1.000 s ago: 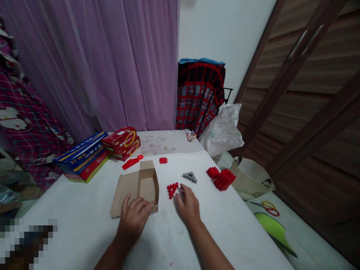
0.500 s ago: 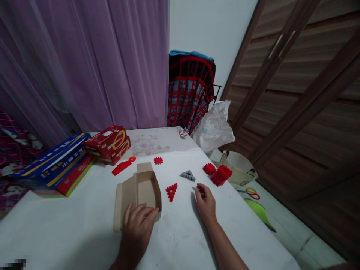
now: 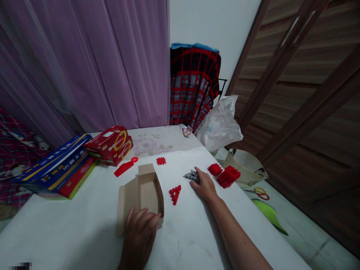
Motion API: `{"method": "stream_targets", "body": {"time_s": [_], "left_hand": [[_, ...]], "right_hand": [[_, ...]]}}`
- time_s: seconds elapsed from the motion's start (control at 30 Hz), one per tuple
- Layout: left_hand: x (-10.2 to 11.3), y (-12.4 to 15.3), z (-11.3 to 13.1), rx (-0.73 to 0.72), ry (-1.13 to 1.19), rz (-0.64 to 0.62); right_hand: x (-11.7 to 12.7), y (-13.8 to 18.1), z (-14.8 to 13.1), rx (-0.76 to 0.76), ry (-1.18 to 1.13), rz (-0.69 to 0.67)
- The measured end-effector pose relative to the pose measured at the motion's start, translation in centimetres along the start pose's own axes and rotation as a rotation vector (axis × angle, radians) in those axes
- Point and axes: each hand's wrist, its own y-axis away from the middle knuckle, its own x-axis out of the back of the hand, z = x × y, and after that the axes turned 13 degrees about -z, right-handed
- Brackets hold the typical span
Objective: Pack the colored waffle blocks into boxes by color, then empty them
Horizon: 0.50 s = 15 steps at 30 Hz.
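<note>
An open brown cardboard box [image 3: 128, 198] lies on the white-covered table, its lid folded out to the left. My left hand [image 3: 142, 228] holds the box's near end, fingers curled over it and the thumb not clearly visible. Out to the right, my right hand [image 3: 204, 183] has its thumb and fingers around a grey toothed triangular piece [image 3: 191, 176], which is partly covered by the fingers. Between the box and that hand lies a red triangular piece [image 3: 174, 194]. Beyond the box sits a flat red toothed square [image 3: 161, 161].
Red toothed pieces [image 3: 228, 176] are piled near the table's right edge. Behind the box lies a red flat tool-like item [image 3: 124, 168]. Red boxes [image 3: 108, 142] and a blue box [image 3: 53, 165] stand at left. Scissors [image 3: 261, 193] and a clear plastic bag [image 3: 218, 123] are beyond the right edge.
My right hand has reached forward and closed around the grey triangular piece. My left hand stays at the box. The camera view has shifted slightly.
</note>
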Motion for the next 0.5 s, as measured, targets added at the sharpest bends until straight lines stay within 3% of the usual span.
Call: {"method": "stream_targets", "body": {"time_s": [0.17, 0.33, 0.5], "left_hand": [[0.2, 0.0, -0.2, -0.034, -0.034, -0.028], [0.1, 0.3, -0.3, -0.045, -0.049, -0.031], [-0.3, 0.5, -0.6, -0.058, -0.052, -0.035]], "right_hand": [[0.5, -1.5, -0.2, 0.029, 0.085, -0.125], [-0.2, -4.5, -1.3, 0.041, 0.049, -0.112], [-0.1, -8.5, -3.7, -0.067, 0.11, -0.113]]}}
